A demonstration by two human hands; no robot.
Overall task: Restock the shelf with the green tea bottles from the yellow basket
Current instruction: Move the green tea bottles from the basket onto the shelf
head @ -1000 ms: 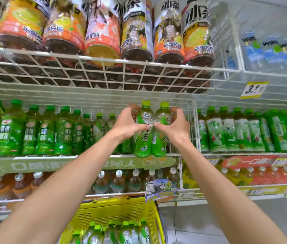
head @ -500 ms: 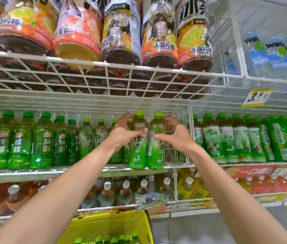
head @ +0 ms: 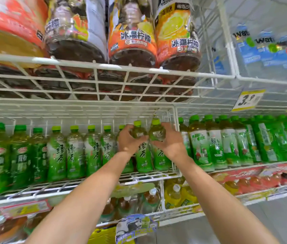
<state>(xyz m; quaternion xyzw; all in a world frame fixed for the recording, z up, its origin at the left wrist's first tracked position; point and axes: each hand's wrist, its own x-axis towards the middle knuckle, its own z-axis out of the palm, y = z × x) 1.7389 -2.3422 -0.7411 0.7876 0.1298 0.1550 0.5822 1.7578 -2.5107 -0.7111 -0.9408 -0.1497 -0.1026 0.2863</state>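
Left hand [head: 130, 140] and right hand [head: 171, 147] each grip an upright green plastic tea bottle [head: 144, 156], white wire shelf [head: 149, 175] right underneath.

Bright, even store light, probably from overhead; soft motion blur throughout, wide-angle warp at edges.

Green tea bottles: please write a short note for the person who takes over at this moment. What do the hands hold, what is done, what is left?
Left hand grips the shoulder of the left bottle; right hand grips the right bottle beside it.
Both bottles are upright in the wire shelf, at the right end of the green tea row, seemingly set down.
Left to do: release them, then fetch more from the yellow basket below; its contents are out of view.
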